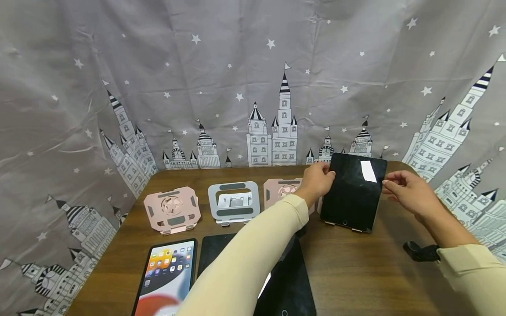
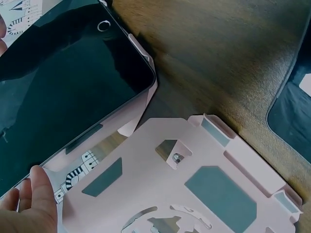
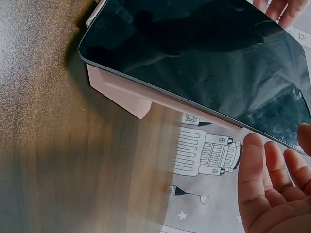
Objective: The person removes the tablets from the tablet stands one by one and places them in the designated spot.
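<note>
A black tablet [image 1: 353, 193] stands tilted back on a pink stand [image 3: 119, 92] at the right of the table, its screen dark. Its lower edge sits at the stand's front lips. My left hand [image 1: 317, 182] holds the tablet's left edge, thumb and fingertips at its side. At the opposite edge, my right hand [image 1: 411, 193] lightly pinches the side, thumb toward the screen and fingers [image 3: 252, 160] by the rim. Much of the stand is hidden behind the tablet. Beside it, close under my left wrist, is another pink stand [image 2: 165, 174] holding nothing.
Farther left stand a grey stand [image 1: 234, 202] and a pink stand [image 1: 172, 210]. In front lie a tablet with a lit screen [image 1: 168, 274], a dark tablet [image 1: 213, 248] and another dark tablet [image 1: 292, 281], partly behind my left sleeve. A patterned curtain [image 1: 253, 87] hangs behind the table.
</note>
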Motion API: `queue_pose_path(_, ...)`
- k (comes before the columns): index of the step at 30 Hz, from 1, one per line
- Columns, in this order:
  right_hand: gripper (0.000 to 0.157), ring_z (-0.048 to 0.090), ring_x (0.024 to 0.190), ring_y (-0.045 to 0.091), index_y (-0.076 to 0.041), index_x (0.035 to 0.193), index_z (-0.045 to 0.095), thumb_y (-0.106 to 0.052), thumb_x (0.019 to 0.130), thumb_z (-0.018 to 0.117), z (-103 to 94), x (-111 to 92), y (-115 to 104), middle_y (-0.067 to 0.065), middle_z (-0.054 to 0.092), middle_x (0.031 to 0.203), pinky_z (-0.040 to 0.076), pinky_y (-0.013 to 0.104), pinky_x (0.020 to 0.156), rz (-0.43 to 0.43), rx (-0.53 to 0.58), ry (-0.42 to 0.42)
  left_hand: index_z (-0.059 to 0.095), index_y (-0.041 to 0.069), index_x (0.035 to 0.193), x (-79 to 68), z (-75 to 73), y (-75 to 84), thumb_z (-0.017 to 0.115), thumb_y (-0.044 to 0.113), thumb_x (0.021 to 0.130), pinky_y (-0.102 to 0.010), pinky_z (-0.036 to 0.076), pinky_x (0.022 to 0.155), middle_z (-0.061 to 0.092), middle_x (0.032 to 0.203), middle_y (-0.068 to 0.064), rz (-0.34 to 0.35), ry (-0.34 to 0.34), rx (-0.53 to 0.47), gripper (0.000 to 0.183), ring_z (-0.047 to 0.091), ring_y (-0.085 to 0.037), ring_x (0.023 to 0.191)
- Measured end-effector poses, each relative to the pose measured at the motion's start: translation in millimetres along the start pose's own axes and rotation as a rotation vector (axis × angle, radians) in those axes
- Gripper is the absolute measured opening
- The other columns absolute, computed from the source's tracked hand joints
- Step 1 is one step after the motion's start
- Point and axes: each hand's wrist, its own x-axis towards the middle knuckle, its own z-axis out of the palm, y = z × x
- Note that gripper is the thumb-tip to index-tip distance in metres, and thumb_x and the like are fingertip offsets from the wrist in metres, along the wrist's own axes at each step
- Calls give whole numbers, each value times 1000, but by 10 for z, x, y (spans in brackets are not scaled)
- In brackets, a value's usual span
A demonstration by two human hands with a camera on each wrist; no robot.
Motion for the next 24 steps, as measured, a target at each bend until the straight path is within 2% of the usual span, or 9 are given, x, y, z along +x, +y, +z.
queue_pose_path(4,37,61,74,-5,19,125,42,-12,104,48,8,-8,-20,26,59,103,57,23,62,-2,-9,20,66,12,127,-12,-5,21,62,23,99,-23,48,90,66,109,2,-7,0,-21,30,58,-8,101)
queue_pose_path(8,36,62,73,-4,18,124,43,-11,104,48,14,-9,-19,27,59,104,56,21,62,-9,-20,36,68,10,121,-23,-9,35,63,22,99,-23,48,87,64,103,1,1,3,-31,25,57,-10,96)
queue_pose_path(16,40,61,75,-3,18,127,43,-14,104,48,32,-21,12,30,58,108,57,23,63,-2,-42,59,65,11,129,-30,-5,20,61,22,99,-22,48,90,66,110,2,13,0,-37,32,58,-8,102)
queue_pose_path(24,39,59,75,-2,17,125,44,-15,104,48,70,-46,-11,27,55,107,56,22,63,-5,-33,90,66,11,126,-34,-22,28,61,22,100,-22,49,87,66,108,2,-6,7,-75,29,59,-9,98)
